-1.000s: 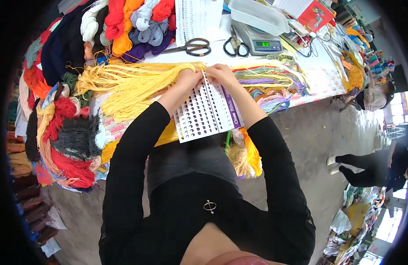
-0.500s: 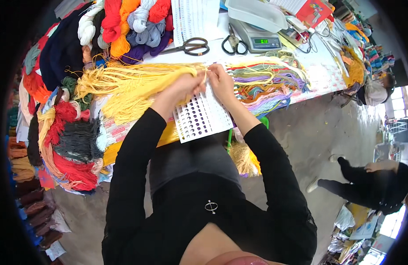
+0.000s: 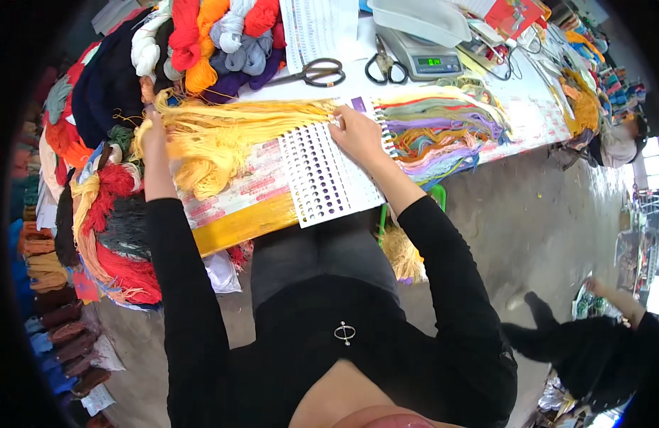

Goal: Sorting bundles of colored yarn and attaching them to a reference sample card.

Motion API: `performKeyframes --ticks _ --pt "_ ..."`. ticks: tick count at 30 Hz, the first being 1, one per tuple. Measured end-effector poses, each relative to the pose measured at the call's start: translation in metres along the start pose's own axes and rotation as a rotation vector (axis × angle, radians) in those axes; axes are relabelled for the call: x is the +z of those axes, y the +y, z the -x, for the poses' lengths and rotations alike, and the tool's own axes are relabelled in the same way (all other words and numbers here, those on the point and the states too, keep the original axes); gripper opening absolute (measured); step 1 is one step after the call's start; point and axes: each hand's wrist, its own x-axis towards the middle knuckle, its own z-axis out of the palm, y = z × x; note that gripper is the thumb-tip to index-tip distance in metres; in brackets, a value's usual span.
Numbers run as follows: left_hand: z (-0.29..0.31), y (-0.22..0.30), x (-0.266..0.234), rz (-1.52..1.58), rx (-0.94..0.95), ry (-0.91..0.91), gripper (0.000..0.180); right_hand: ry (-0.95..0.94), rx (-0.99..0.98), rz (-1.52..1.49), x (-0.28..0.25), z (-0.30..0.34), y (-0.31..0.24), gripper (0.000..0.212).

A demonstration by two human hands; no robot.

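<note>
A white card with rows of punched holes (image 3: 317,175) lies at the table's front edge, hung with thread along its holes. My right hand (image 3: 359,134) rests on its upper part, thumb and fingers closed at the edge where yellow threads (image 3: 251,113) meet it. These threads spread leftward over the table in a loose, tangled bundle. Far to the left, my left hand (image 3: 153,135) is closed around a yellow strand; motion blurs its fingers. On the card's right side, multicoloured threads (image 3: 443,128) fan out in green, purple, orange and blue.
Black-handled scissors (image 3: 322,73), smaller snips (image 3: 385,68) and a digital scale (image 3: 429,65) with a clear plastic tray (image 3: 422,21) stand behind the card. Yarn skeins (image 3: 183,39) crowd the left. A person in black (image 3: 593,349) is at the lower right.
My left hand has swept left from the card to the far end of the yellow threads. My right hand stays by the card. The person at right has moved lower.
</note>
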Motion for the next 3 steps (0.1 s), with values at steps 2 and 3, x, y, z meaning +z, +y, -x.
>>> performKeyframes --ticks 2,3 --pt "0.026 -0.012 0.018 -0.066 0.102 0.019 0.062 -0.059 0.079 -0.07 0.0 0.0 0.001 0.03" --pt "0.025 -0.014 0.018 -0.059 0.098 0.02 0.062 -0.113 0.146 -0.11 -0.002 -0.002 0.003 0.028"
